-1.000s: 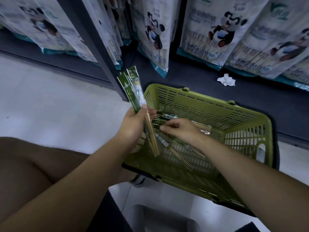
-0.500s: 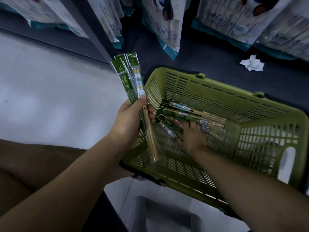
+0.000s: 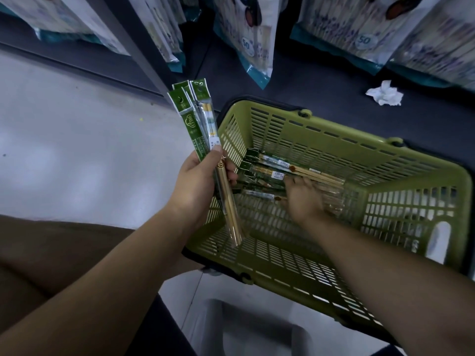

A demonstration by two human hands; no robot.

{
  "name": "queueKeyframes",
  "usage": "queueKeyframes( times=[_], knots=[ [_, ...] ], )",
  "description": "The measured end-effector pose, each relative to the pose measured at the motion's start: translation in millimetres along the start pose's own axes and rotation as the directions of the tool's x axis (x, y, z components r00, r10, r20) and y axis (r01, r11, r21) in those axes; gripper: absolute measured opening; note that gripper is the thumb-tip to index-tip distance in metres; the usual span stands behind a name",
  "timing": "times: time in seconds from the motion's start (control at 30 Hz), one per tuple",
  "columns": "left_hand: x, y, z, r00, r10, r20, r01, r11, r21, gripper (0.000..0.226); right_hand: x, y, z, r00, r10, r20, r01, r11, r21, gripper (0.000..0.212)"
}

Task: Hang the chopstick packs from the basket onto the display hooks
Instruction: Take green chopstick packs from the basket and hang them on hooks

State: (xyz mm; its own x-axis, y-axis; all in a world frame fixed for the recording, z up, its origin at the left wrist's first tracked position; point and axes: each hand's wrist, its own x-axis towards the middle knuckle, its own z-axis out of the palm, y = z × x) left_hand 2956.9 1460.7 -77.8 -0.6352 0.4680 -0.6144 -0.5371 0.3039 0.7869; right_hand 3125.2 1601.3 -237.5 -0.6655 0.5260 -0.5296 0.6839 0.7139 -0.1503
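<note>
Starting at the left: pale floor (image 3: 77,137) fills that side, with a brown-clad leg (image 3: 51,253) of the person low in the view. A dark shelf upright (image 3: 133,42) runs up from the floor towards the top edge.

Left hand (image 3: 198,181): fingers and thumb curled round a bunch of chopstick packs (image 3: 203,140), gripped near their middle. The bunch stands nearly upright, green header cards at the top, clear ends with pale chopsticks hanging below the hand. It is held just beside the left wall of the basket, outside it.

Green plastic basket (image 3: 334,140): slotted walls, resting on the dark base shelf (image 3: 321,80) at the foot of the display. Loose chopstick packs (image 3: 277,170) lie on its bottom towards the left end, green headers pointing left, roughly parallel to one another.

Right hand (image 3: 304,199): inside the basket, palm down, fingers reaching onto the loose packs and touching them. Whether it is pinching a pack cannot be told, since the back of the hand covers the fingertips.

Large printed bags (image 3: 253,47) marked "50" hang along the top of the view above the base shelf. At the right, a crumpled white tissue (image 3: 384,93) lies on that shelf, apart from the basket.
</note>
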Motion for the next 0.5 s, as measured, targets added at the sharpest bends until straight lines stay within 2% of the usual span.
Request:
queueKeyframes(
  times=[0.27, 0.5],
  knots=[
    [-0.9, 0.3, 0.7, 1.0, -0.017, -0.006, 0.017, 1.0, -0.022, 0.02, -5.8, -5.2, 5.3, 0.999, 0.048, 0.008, -0.048, 0.999, -0.012, 0.059],
    [0.0, -1.3, 1.0, 1.0, -0.012, -0.013, 0.012, 1.0, -0.005, 0.02, -4.3, 0.4, 6.6, 0.998, 0.007, 0.066, -0.004, 0.999, -0.045, 0.052]
  ],
)
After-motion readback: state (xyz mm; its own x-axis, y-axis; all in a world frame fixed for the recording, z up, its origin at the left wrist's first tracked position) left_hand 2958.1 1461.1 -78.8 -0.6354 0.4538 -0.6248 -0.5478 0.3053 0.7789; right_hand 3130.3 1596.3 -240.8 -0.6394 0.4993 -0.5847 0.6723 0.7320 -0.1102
